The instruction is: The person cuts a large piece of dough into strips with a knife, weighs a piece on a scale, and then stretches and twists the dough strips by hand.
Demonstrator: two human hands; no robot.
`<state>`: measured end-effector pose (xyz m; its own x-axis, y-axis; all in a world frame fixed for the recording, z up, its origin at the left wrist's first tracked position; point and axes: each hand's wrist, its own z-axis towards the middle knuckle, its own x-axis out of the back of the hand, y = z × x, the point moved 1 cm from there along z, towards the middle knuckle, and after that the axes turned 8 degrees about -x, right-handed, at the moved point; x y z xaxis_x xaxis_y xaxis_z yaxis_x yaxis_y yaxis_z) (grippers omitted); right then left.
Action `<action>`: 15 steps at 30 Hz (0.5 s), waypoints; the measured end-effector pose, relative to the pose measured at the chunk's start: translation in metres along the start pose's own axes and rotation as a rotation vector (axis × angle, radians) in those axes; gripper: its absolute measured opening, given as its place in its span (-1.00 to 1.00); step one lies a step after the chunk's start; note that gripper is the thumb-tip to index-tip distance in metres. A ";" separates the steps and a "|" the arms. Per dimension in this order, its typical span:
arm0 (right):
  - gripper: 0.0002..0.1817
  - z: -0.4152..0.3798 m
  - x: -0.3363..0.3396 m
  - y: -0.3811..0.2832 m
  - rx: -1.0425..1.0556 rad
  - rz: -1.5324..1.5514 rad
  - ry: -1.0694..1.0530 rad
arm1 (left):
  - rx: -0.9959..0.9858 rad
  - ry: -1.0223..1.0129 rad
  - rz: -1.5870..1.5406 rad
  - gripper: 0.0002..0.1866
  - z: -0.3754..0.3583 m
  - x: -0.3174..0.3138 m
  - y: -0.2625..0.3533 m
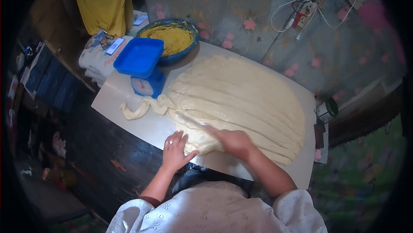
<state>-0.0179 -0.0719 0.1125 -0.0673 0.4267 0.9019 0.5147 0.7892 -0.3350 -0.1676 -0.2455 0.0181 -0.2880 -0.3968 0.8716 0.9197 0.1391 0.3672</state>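
Observation:
A large flat sheet of pale dough (245,91) covers much of the white table, with long lengthwise lines across it. My right hand (232,142) is closed around the end of a knife (189,119), whose blade lies along the dough's near left part. My left hand (175,148) rests at the near edge of the dough, fingers apart, a ring on one finger, touching the dough's edge. A twisted strip of dough (137,111) trails off to the left, in front of a blue scale (148,84) with a blue tray (140,56) on top.
Behind the scale stands a blue basin (189,52) of yellow filling (170,38). White sacks (92,61) and a phone (115,46) are at the back left. A green-rimmed container (328,110) is beside the table's right edge. Cables and a socket strip (304,13) hang on the wall.

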 end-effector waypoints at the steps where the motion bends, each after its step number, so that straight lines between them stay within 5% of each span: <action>1: -0.30 0.015 0.003 -0.018 0.049 -0.100 -0.077 | 0.002 0.021 -0.008 -0.28 0.000 -0.001 0.001; 8: -0.22 0.012 -0.016 -0.002 0.117 -0.175 -0.046 | 0.092 0.060 0.003 -0.31 -0.008 -0.002 0.008; 12: -0.23 -0.064 0.038 0.035 -0.131 -0.395 -0.433 | 0.203 0.083 -0.038 -0.33 -0.004 0.005 0.021; 15: -0.22 -0.108 0.070 0.048 -0.175 -0.421 -0.447 | 0.246 0.123 0.090 -0.21 0.006 0.006 0.053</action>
<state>0.0945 -0.0518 0.1890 -0.6248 0.2692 0.7329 0.4963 0.8616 0.1067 -0.1216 -0.2354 0.0445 -0.1596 -0.4778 0.8638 0.8433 0.3888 0.3709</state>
